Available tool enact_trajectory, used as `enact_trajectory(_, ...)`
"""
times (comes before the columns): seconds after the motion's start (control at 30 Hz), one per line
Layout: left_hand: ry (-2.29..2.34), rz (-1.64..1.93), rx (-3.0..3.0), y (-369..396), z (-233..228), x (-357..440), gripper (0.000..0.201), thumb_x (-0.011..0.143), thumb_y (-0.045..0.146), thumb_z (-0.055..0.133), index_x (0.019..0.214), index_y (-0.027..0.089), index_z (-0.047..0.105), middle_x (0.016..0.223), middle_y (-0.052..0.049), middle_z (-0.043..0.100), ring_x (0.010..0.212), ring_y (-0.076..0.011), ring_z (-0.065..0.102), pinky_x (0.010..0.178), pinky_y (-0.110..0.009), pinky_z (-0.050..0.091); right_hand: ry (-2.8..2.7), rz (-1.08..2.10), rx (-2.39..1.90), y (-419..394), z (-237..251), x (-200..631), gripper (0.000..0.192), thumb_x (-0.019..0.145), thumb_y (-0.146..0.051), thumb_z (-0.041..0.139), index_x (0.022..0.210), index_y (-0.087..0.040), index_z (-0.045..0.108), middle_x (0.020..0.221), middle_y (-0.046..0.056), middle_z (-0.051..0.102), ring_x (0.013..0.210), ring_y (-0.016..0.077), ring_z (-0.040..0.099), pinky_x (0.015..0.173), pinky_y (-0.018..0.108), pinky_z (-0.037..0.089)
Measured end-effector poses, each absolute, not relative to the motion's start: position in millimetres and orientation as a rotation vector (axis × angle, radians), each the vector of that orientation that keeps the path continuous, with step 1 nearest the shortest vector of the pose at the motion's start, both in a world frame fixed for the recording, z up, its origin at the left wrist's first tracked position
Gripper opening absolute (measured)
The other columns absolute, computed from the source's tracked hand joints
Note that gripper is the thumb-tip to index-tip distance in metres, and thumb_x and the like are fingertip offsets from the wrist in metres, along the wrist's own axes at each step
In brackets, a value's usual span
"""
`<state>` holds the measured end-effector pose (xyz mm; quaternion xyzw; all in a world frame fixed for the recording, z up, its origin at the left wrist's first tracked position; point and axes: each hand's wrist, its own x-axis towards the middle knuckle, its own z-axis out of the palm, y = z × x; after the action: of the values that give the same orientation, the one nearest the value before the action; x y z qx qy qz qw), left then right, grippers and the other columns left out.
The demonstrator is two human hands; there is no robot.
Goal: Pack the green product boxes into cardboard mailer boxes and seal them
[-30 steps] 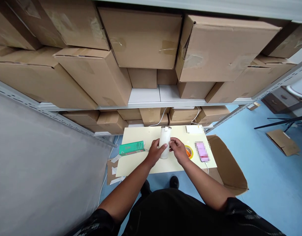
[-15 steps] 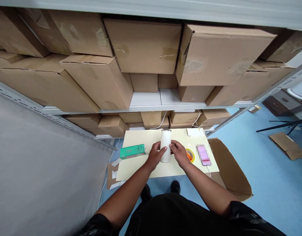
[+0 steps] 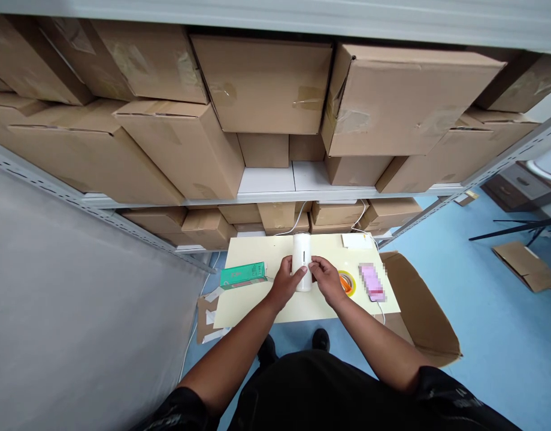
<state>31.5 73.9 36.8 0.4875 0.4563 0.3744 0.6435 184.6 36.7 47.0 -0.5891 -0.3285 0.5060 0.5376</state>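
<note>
Between my hands is a white cylinder point(image 3: 302, 248) with a small dark upright mark on its side; its exact kind I cannot make out. My left hand point(image 3: 285, 281) grips it from the left, thumb across its front. From the right, my right hand point(image 3: 324, 277) holds it with its fingers on the side. A green printed box point(image 3: 242, 275) lies on the cream table point(image 3: 257, 305) left of my left hand. Close beside my right hand, and partly hidden by it, is a roll of tape point(image 3: 351, 284) with a yellow rim and an orange part inside.
A pink-screened phone point(image 3: 371, 282) with a cable lies at the table's right, below a white flat piece point(image 3: 357, 240). Shelves of cardboard boxes point(image 3: 266, 90) rise behind the table. An open carton point(image 3: 419, 311) stands at the right; a grey wall point(image 3: 78, 287) is on the left.
The white cylinder has turned in my hands, so the dark mark on its side now faces me. Its lower end sits slightly higher in view. Both hands keep their hold.
</note>
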Motion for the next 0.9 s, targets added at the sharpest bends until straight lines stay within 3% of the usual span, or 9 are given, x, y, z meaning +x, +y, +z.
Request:
enact_trajectory(0.23, 1.001, 0.821, 1.051, 76, 45, 30, 0.053, 0.084, 0.054, 0.071, 0.122, 0.017, 0.065, 0.111, -0.009, 0.074, 0.102, -0.0275, 0.069, 0.087, -0.037, 0.052, -0.674, 1.15, -1.385, 35, 43, 186, 0.039, 0.076, -0.05, 0.078, 0.104, -0.022, 0.074, 0.084, 0.002, 0.069, 0.071, 0.0178, 0.062, 0.067, 0.035, 0.054)
enact_trajectory(0.43, 0.961, 0.908, 0.979, 73, 46, 31, 0.051, 0.086, 0.043, 0.069, 0.129, 0.021, 0.054, 0.118, -0.008, 0.072, 0.103, -0.0245, 0.069, 0.091, -0.039, 0.053, -0.688, 1.226, -1.454, 41, 47, 189, 0.041, 0.082, -0.055, 0.069, 0.11, -0.025, 0.075, 0.088, 0.003, 0.073, 0.076, 0.0202, 0.063, 0.067, 0.034, 0.051)
enact_trajectory(0.57, 0.981, 0.875, 1.007, 73, 43, 32, 0.044, 0.09, 0.049, 0.065, 0.124, 0.023, 0.053, 0.122, -0.009, 0.07, 0.105, -0.025, 0.068, 0.088, -0.039, 0.053, -0.75, 1.215, -1.409, 42, 52, 184, 0.042, 0.083, -0.056, 0.069, 0.11, -0.024, 0.075, 0.09, 0.004, 0.073, 0.076, 0.0201, 0.062, 0.065, 0.033, 0.051)
enact_trajectory(0.7, 1.079, 0.869, 1.128, 74, 45, 30, 0.057, 0.085, 0.055, 0.074, 0.127, 0.019, 0.059, 0.127, -0.012, 0.067, 0.114, -0.028, 0.065, 0.091, -0.038, 0.052, -0.712, 1.162, -1.385, 40, 52, 180, 0.042, 0.079, -0.053, 0.074, 0.107, -0.022, 0.073, 0.085, 0.003, 0.068, 0.07, 0.0178, 0.06, 0.063, 0.034, 0.054)
enact_trajectory(0.9, 0.972, 0.879, 1.054, 73, 51, 27, 0.061, 0.087, 0.059, 0.071, 0.131, 0.019, 0.057, 0.12, -0.011, 0.071, 0.103, -0.0259, 0.068, 0.085, -0.037, 0.055, -0.686, 1.145, -1.394, 38, 52, 182, 0.04, 0.08, -0.05, 0.073, 0.109, -0.023, 0.072, 0.092, 0.003, 0.068, 0.075, 0.0185, 0.063, 0.066, 0.035, 0.055)
